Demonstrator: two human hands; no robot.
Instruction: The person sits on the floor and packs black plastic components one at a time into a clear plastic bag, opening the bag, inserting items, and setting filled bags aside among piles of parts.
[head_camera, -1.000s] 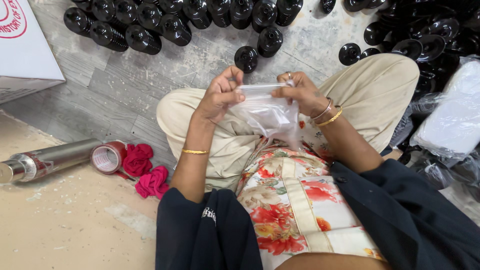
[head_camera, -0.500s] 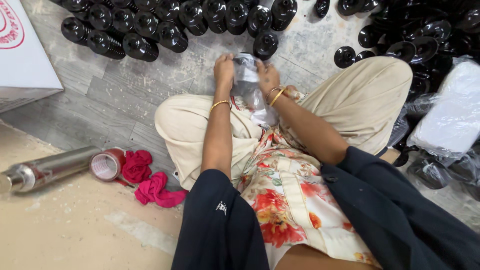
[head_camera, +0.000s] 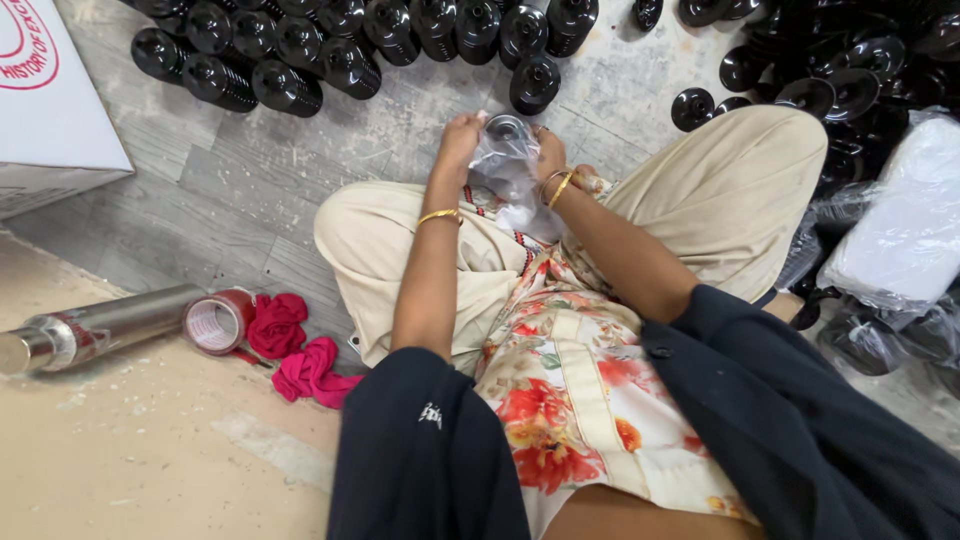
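I sit cross-legged on the floor with both arms stretched forward over my knees. My left hand (head_camera: 461, 138) and my right hand (head_camera: 549, 155) together grip a clear plastic bag (head_camera: 510, 178), one on each side of it. Inside the bag's top a round dark object with a shiny rim (head_camera: 507, 129) shows. The bag's loose end hangs down onto my lap. Just beyond my hands stands a black bottle-shaped part (head_camera: 535, 82), the nearest of a row of several.
Rows of black bottle parts (head_camera: 285, 45) lie across the far floor, and more black lids (head_camera: 850, 80) at the right. A white carton (head_camera: 45, 95) stands at left. A steel flask (head_camera: 90, 328), a tape roll (head_camera: 217, 321) and red cloth (head_camera: 295, 350) lie left; wrapped bundles (head_camera: 900, 230) right.
My hands have moved forward from above my lap toward the black parts, carrying the bag. The bag, first held spread open, is now bunched around a round object.
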